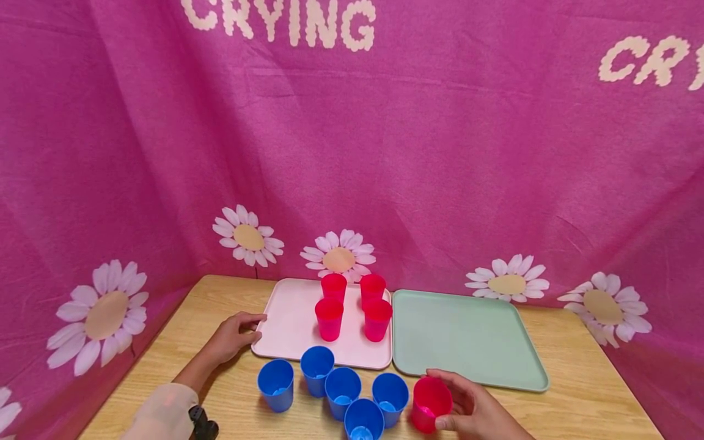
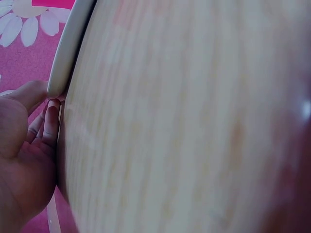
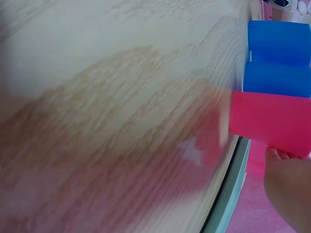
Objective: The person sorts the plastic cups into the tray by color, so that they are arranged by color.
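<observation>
A red plastic cup is in my right hand, gripped by its side, fingers at the far side and thumb at the near side. It is upright, beside the rightmost of several blue cups grouped along the front of the table. In the right wrist view the red cup shows side-on, its open end out of frame. My left hand touches the left edge of a pale pink tray with loosely extended thumb and fingers. Several more red cups stand upright on that tray's right half.
A pale green tray lies right of the pink one, their edges side by side. Both rest on a light wooden table. Behind and at the sides hangs a magenta cloth with daisies and lettering.
</observation>
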The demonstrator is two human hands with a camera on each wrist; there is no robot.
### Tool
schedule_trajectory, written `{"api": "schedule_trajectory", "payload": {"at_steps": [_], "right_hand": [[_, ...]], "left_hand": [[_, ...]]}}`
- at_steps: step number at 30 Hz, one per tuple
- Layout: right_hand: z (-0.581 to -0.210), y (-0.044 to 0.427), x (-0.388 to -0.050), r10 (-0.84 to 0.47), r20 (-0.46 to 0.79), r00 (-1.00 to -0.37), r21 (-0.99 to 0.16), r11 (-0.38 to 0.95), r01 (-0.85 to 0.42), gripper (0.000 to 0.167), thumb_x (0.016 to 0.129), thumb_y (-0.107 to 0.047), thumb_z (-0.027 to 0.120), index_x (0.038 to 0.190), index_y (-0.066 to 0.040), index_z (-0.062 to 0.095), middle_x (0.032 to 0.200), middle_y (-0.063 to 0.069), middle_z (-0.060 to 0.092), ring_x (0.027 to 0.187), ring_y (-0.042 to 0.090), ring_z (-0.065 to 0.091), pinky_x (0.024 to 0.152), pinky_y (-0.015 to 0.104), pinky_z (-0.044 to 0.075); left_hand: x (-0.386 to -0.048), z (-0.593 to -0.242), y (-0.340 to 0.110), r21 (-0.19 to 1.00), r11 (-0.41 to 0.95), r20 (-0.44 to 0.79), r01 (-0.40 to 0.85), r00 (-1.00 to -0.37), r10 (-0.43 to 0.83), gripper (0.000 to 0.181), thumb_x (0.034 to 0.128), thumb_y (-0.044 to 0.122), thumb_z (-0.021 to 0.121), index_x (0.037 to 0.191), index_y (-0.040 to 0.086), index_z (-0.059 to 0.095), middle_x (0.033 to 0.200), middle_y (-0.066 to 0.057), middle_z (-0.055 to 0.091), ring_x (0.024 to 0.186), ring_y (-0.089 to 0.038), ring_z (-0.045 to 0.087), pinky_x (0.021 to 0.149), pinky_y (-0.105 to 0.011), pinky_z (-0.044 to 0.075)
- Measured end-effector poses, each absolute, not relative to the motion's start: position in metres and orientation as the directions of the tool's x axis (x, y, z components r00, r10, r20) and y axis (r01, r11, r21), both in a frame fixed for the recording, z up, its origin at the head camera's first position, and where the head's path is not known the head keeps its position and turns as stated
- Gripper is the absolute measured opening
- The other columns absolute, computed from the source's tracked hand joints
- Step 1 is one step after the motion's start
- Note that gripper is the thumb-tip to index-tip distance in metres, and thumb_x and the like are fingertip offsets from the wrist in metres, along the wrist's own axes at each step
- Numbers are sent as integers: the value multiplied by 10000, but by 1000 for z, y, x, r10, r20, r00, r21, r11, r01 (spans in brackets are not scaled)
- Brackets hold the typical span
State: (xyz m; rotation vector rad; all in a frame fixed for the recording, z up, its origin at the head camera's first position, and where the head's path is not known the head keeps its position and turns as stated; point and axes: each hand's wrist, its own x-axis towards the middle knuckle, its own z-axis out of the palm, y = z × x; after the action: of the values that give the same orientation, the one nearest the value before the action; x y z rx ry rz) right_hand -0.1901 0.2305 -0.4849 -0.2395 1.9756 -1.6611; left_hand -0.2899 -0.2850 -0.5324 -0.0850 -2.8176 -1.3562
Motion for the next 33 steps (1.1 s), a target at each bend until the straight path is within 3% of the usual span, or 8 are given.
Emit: {"api": "schedule_trajectory", "payload": {"at_steps": [6, 10, 17, 24, 33], "right_hand": [[-480, 230, -191, -421, -311, -852, -944, 240, 226, 763, 908, -194, 803, 1546, -31, 418, 1448, 203, 545, 1231, 260, 574, 929, 461, 595], [-474, 228, -196, -391, -282, -876, -941, 290, 174, 775, 888, -225, 823, 1532, -23, 442, 1424, 199, 567, 1205, 261, 583, 923, 453, 598], [-465, 224, -212, -401, -107, -910, -958, 287, -14, 779, 872, -253, 837, 1509, 3, 469, 1448, 235, 539, 1267, 330, 581, 938, 365, 590], [-461, 208, -226, -397, 19, -918, -950, 280, -141, 706, 864, -219, 846, 1457, 6, 537, 1364, 228, 608, 1234, 357, 615, 975, 319, 566], [-454, 173, -244, -386, 15, -922, -951, 279, -132, 687, 857, -200, 856, 1449, -12, 560, 1379, 217, 614, 1256, 376, 610, 960, 380, 580]], "left_hand": [[-290, -531, -285, 793, 607, 28, 50, -999, 46, 429, 932, -21, 715, 1356, 3, 653, 1203, -170, 647, 1074, -273, 604, 1013, -478, 522], [-289, -531, -286, 789, 613, 31, 54, -998, 48, 428, 933, -21, 714, 1356, 1, 651, 1205, -171, 648, 1075, -272, 606, 1014, -485, 524], [-290, -532, -285, 790, 610, 27, 52, -998, 51, 438, 934, -18, 713, 1366, 10, 646, 1245, -186, 640, 1106, -295, 598, 1037, -512, 515], [-290, -534, -287, 789, 612, 32, 58, -998, 53, 447, 937, -26, 705, 1377, 10, 637, 1275, -197, 633, 1137, -309, 597, 1051, -532, 504], [-292, -534, -286, 794, 605, 33, 58, -998, 53, 446, 940, -24, 704, 1379, 7, 634, 1280, -205, 631, 1141, -329, 595, 1053, -529, 502]]}}
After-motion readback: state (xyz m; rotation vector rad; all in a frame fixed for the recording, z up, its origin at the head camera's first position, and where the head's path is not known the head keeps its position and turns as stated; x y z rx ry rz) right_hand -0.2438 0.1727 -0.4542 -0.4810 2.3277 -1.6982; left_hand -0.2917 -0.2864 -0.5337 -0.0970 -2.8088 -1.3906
